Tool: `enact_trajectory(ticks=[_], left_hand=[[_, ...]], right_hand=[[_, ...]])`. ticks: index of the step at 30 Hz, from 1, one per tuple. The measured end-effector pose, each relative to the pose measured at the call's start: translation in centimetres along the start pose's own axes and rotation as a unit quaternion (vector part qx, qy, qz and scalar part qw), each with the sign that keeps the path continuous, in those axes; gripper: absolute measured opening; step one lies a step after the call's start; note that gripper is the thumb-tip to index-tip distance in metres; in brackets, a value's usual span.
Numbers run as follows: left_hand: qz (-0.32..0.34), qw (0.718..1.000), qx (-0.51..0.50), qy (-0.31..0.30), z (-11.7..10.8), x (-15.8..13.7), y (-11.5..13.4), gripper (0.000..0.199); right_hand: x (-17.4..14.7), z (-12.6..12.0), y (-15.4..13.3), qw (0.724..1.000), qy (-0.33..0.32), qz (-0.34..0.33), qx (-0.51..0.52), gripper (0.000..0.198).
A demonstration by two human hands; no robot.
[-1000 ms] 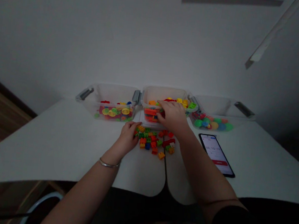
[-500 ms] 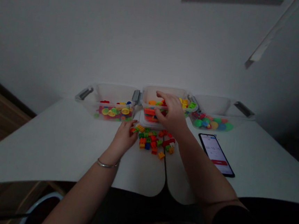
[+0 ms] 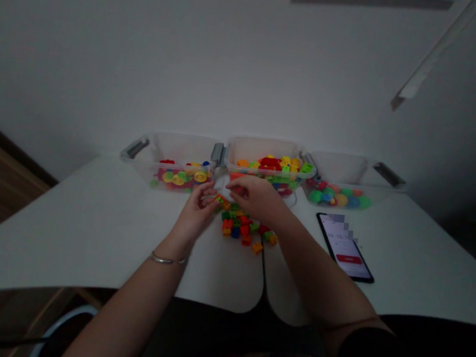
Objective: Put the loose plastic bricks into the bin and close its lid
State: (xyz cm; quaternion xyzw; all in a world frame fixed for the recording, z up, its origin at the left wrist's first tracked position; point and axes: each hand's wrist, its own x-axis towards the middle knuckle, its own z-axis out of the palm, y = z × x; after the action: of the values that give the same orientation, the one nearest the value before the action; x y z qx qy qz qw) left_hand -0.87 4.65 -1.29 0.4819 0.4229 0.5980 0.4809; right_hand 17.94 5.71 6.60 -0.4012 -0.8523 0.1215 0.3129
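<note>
A: Starting nearest us, low in the frame: both our forearms run up from the bottom edge toward the middle, a bangle (image 3: 167, 259) on the left wrist. What do we have in hand?

B: Our left hand (image 3: 195, 213) sits just left of centre, fingers (image 3: 208, 193) curled round a small orange and green brick (image 3: 219, 201). Our right hand (image 3: 257, 198) meets it from the right, fingers pinched on a small red piece (image 3: 237, 189); how tightly, we cannot tell in this dim light.

A: So which way does the brick lie from the right hand?

B: Just to its left and a little below, nearly touching. Its long axis we cannot make out. The left hand has it; the right is the one beside it.

A: And the loose pile of bricks (image 3: 245, 229)?

B: It lies on the counter (image 3: 92, 227) right under and in front of both hands, at the frame's centre. We would judge more than a dozen, too jumbled to count exactly. One orange brick (image 3: 257, 248) sits apart at the near edge.

A: To the right?

B: One phone (image 3: 345, 246), screen lit, flat on the counter, right of centre.

A: Farthest back?

B: Three clear bins in a row against the wall: left bin (image 3: 140, 156) with round pieces, middle bin (image 3: 234, 150) heaped with bricks, right bin (image 3: 371, 176) with balls.
</note>
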Motion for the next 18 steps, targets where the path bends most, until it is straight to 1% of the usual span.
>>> enact_trajectory(ticks=[3,8,14,18], left_hand=[[-0.018,0.999,-0.029,-0.005,0.0,0.1,-0.2,0.058],[-0.05,0.996,-0.076,-0.024,0.0,0.0,-0.6,0.062],[-0.059,0.991,-0.107,-0.059,0.1,-0.2,-0.5,0.062],[-0.074,0.989,-0.107,-0.076,0.1,-0.3,-0.3,0.068]], right_hand=[[-0.1,0.4,0.4,0.999,-0.054,0.0,0.001,0.024],[0.0,1.3,1.3,0.992,-0.118,-0.007,0.037,0.03],[0.0,1.4,1.4,0.988,-0.137,0.002,0.076,0.04],[0.1,1.4,1.4,0.987,-0.154,-0.027,0.046,0.04]])
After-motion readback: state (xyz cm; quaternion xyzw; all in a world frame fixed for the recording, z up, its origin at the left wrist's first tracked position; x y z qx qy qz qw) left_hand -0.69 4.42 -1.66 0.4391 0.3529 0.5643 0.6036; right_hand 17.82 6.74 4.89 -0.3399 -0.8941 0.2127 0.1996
